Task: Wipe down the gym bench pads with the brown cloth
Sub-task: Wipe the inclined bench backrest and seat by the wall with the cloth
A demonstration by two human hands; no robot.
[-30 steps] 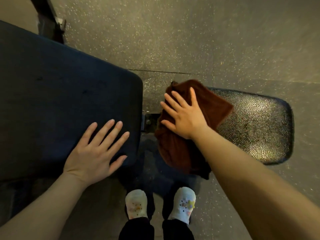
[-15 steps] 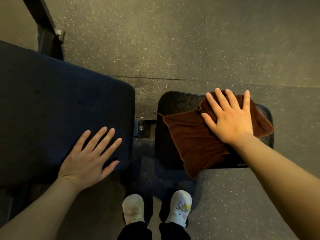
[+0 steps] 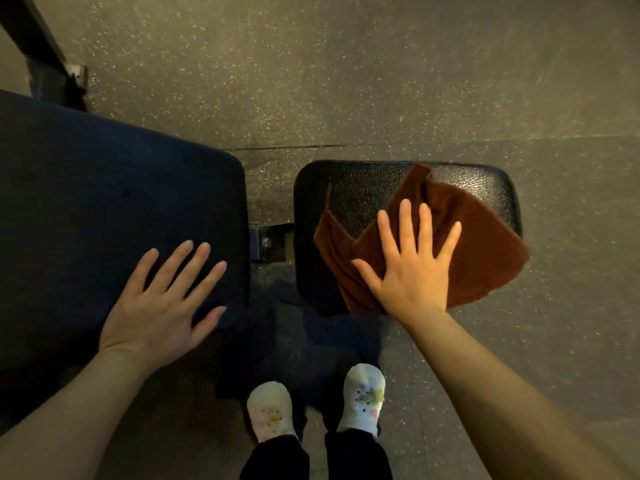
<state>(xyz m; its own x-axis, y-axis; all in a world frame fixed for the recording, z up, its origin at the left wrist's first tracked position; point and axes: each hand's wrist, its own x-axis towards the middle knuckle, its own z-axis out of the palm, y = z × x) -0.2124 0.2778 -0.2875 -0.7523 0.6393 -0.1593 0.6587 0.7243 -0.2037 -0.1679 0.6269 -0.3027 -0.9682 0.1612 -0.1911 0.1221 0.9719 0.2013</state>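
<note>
The brown cloth (image 3: 481,247) lies spread over the right part of the small black seat pad (image 3: 360,192), its right edge hanging past the pad. My right hand (image 3: 412,265) presses flat on the cloth with fingers straight and spread. The large dark back pad (image 3: 104,209) fills the left side. On its near right corner rests my left hand (image 3: 159,303), flat with fingers spread and holding nothing.
A metal bracket (image 3: 268,242) joins the two pads across a narrow gap. A dark frame post (image 3: 41,53) rises at the top left. Speckled rubber floor (image 3: 381,71) surrounds the bench. My feet in white socks (image 3: 317,403) stand just before the gap.
My right hand slid the cloth from the seat pad's left end to its right part, then drew it back toward the near edge. The left hand stayed on the back pad.
</note>
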